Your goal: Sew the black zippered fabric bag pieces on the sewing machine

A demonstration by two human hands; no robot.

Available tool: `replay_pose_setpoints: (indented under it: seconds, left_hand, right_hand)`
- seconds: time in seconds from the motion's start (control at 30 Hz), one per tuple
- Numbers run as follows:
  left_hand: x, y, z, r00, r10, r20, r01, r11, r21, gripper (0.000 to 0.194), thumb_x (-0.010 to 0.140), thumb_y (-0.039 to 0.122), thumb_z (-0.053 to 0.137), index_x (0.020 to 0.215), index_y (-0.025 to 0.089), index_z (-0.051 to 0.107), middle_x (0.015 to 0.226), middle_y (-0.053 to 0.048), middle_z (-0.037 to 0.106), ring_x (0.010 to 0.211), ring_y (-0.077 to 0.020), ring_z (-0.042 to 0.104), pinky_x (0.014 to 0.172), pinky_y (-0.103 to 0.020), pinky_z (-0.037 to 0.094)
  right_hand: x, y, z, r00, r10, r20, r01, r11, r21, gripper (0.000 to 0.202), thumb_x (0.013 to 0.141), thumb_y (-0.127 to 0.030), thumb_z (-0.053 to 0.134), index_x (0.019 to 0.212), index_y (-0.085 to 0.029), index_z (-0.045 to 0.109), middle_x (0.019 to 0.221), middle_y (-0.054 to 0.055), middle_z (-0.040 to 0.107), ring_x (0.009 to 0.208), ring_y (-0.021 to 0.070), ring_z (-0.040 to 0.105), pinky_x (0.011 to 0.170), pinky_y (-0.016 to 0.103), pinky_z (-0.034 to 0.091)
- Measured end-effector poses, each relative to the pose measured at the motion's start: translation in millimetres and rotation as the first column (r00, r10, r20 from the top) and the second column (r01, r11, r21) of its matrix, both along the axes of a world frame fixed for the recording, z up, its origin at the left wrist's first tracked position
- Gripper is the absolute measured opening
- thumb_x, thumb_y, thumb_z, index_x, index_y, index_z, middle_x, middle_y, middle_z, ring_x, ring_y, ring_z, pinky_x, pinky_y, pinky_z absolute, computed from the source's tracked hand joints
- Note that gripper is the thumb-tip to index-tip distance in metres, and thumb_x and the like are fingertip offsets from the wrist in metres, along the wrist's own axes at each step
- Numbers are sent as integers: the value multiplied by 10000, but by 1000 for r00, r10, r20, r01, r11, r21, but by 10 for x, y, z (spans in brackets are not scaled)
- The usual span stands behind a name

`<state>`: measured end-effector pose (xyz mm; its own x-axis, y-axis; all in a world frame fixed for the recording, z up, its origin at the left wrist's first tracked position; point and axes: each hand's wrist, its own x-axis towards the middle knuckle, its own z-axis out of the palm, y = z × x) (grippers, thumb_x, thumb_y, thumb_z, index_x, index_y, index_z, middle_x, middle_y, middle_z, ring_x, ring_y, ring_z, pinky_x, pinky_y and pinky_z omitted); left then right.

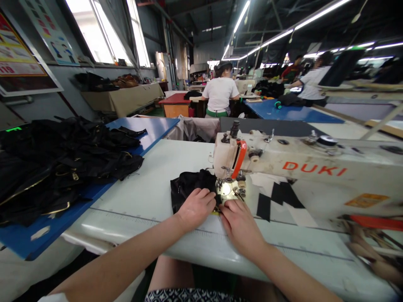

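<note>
A bunched piece of black fabric (185,186) lies on the pale sewing table, left of the needle area of a white sewing machine (270,153). My left hand (198,207) rests on its right part, fingers bent and pressed together on the cloth. Close beside it, my right hand (237,220) has its curled fingers at the fabric's right edge, just in front of the lit needle plate (226,190). The fingertips of both hands nearly meet there. What lies under the right fingertips is mostly hidden.
On the left, a blue table (94,199) bears a heap of black pieces with gold zippers (63,159). Black and white fabric scraps (285,195) lie under the machine arm. Ahead, a person in a white shirt (220,92) sits at another machine; more people are at the right back.
</note>
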<state>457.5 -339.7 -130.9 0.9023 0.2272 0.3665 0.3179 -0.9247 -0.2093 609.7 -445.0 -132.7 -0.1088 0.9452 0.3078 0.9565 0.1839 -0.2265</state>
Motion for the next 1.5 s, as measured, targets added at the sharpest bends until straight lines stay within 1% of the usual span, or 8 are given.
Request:
replay_pose_setpoints:
  seconds: [0.17,0.27,0.47,0.67,0.9,1.03,1.3,1.5]
  left_hand:
    - [-4,4,-24,1000,-1,14,1,1000,-5,134,900,169,497,950,132,616,1106,-69,614,966,-220,494,794,-357,423]
    - [-1,5,-8,1000,-2,9,2,1000,13,142,903,172,495,962,128,616,1115,-69,612,966,-222,492,792,-357,422]
    - [37,47,11,1000,-6,-25,8,998,67,161,904,192,507,1011,130,610,1136,-76,608,1000,-222,482,815,-350,411]
    - [77,57,15,996,-38,-77,45,995,91,148,893,194,532,993,128,619,1115,-68,622,1011,-218,493,817,-345,404]
    - [78,52,33,996,-44,-84,51,995,90,146,891,187,536,998,131,619,1128,-66,622,1012,-218,498,825,-347,403]
    - [72,61,15,997,-44,-58,49,995,85,152,900,183,518,1006,137,618,1139,-59,624,1012,-213,495,839,-343,405]
    - [30,66,-48,999,-45,18,43,995,90,197,915,184,491,1066,124,602,1176,-69,611,1027,-222,489,853,-350,407]
    - [67,64,-24,997,-66,-49,70,993,93,171,897,194,528,1029,123,611,1148,-74,621,1035,-219,498,863,-354,404]
  right_hand:
    - [184,28,50,994,105,-27,-105,994,-22,194,895,-145,458,987,-175,626,895,64,545,902,218,485,826,377,431]
    - [233,51,60,992,125,-21,-125,992,-16,190,897,-151,460,978,-177,629,890,66,551,892,216,492,811,376,436]
    - [243,54,53,991,130,-21,-130,991,-27,190,912,-163,433,934,-167,621,882,64,546,890,210,485,818,377,429]
    - [249,51,57,990,134,-33,-134,991,-15,195,908,-162,436,919,-172,630,879,66,546,882,209,484,814,375,428]
    - [261,35,18,989,138,-45,-136,990,29,202,892,-143,455,950,-187,643,867,62,559,867,209,493,793,369,440]
    - [264,29,10,990,128,-53,-127,992,24,213,900,-148,443,989,-178,634,871,65,562,879,212,491,802,371,440]
    - [261,27,7,991,119,-56,-119,993,3,201,900,-138,434,932,-169,630,886,68,559,892,213,487,818,376,435]
    - [260,36,3,992,118,-43,-116,993,27,187,885,-138,458,924,-177,637,876,65,561,881,211,492,806,373,440]
